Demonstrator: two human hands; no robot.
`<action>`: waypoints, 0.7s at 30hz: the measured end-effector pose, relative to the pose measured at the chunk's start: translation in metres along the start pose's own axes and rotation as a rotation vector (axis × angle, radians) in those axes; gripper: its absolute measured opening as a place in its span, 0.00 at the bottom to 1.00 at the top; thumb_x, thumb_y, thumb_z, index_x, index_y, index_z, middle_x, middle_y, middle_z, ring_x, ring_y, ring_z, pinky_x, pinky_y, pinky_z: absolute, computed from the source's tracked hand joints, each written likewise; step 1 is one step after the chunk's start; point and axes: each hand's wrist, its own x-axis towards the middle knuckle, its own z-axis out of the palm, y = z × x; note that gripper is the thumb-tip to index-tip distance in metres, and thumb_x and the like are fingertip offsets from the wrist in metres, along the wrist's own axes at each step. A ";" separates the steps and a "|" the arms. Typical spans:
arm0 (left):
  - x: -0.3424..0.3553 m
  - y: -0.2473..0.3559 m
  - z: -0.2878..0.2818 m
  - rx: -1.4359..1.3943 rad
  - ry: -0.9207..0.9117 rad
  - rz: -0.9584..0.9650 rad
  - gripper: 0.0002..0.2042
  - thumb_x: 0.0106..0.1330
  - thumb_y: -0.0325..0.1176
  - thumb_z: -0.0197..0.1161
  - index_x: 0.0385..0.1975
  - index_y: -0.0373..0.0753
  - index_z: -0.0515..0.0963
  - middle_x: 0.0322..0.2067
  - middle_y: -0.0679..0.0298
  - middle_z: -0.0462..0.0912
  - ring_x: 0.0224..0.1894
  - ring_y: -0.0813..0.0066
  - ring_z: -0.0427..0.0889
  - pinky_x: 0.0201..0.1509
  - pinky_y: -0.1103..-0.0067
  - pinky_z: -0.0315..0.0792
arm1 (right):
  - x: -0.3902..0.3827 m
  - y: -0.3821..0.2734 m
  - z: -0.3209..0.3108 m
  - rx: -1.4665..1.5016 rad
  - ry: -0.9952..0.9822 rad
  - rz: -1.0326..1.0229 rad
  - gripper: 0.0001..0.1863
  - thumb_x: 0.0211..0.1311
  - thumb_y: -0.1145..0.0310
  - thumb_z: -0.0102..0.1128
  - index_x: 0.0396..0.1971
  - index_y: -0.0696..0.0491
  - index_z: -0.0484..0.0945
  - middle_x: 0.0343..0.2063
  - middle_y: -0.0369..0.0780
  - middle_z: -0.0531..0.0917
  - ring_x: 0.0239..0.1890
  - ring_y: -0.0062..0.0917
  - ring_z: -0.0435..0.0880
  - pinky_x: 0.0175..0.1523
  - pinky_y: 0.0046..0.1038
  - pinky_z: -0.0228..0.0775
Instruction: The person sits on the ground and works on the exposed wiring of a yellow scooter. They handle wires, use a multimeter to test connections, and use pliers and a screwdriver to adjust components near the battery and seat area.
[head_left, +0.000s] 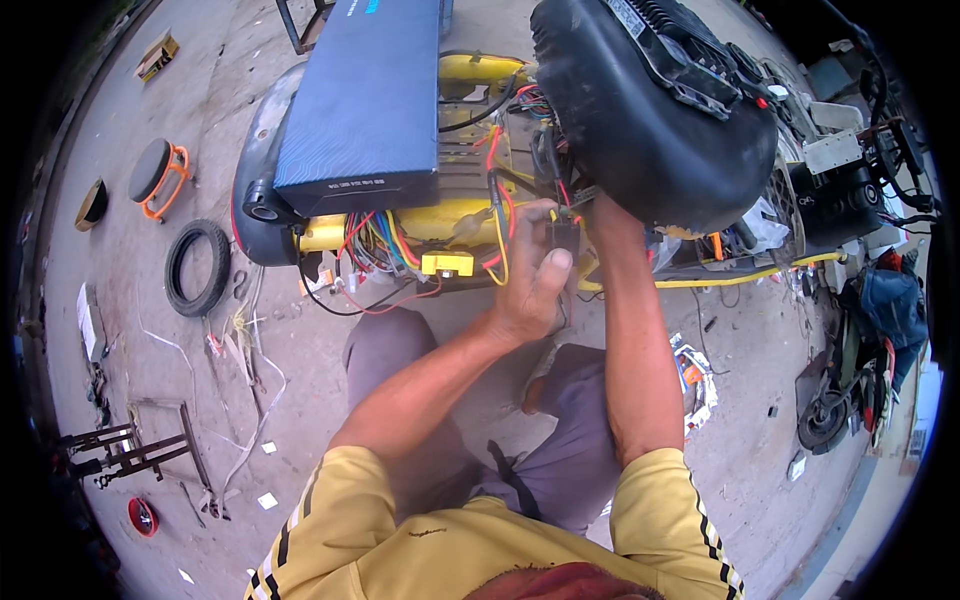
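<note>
An electric scooter with a yellow frame (330, 232) stands before me, its wiring exposed. My left hand (532, 285) is closed around a small black box-shaped part (566, 240), thumb against its near side. My right hand (607, 212) reaches in just right of that part, beneath the black seat (650, 120); its fingers are mostly hidden among wires. Red and black wires (494, 165) run down close to my left fingers. A yellow connector (447, 263) hangs left of my left hand, below a bundle of coloured wires (378, 240).
A large blue box (360, 110) rests on the scooter's left part. Leftward on the ground are a tyre (196, 268), an orange-legged stool (160, 175), a metal frame (160, 440) and a red bowl (143, 516). A crumpled wrapper (695, 380) lies right of my right forearm.
</note>
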 end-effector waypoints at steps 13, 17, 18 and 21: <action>0.000 0.011 0.001 -0.084 0.012 -0.096 0.32 0.68 0.57 0.48 0.58 0.33 0.60 0.36 0.55 0.77 0.22 0.74 0.77 0.25 0.80 0.69 | -0.001 -0.008 0.000 -0.024 0.045 -0.008 0.11 0.74 0.70 0.53 0.38 0.57 0.84 0.30 0.36 0.83 0.29 0.18 0.78 0.35 0.24 0.70; 0.000 0.014 0.004 -0.103 0.011 -0.135 0.32 0.67 0.58 0.47 0.57 0.34 0.61 0.35 0.56 0.77 0.22 0.74 0.77 0.25 0.80 0.69 | -0.002 -0.006 -0.001 -0.027 0.093 0.001 0.11 0.74 0.70 0.52 0.39 0.58 0.83 0.29 0.36 0.83 0.30 0.18 0.78 0.36 0.25 0.70; 0.000 0.013 0.003 -0.112 0.011 -0.133 0.32 0.67 0.58 0.47 0.57 0.34 0.61 0.36 0.55 0.78 0.22 0.75 0.77 0.25 0.80 0.69 | -0.002 -0.010 -0.002 -0.039 0.090 -0.010 0.11 0.74 0.70 0.52 0.39 0.58 0.83 0.29 0.36 0.83 0.29 0.18 0.78 0.36 0.25 0.70; 0.000 0.013 0.002 -0.132 0.011 -0.126 0.31 0.67 0.58 0.46 0.56 0.35 0.62 0.37 0.55 0.79 0.23 0.75 0.77 0.26 0.80 0.69 | -0.001 -0.032 -0.008 0.012 0.018 0.044 0.11 0.75 0.70 0.51 0.39 0.58 0.82 0.28 0.36 0.82 0.29 0.18 0.77 0.36 0.25 0.70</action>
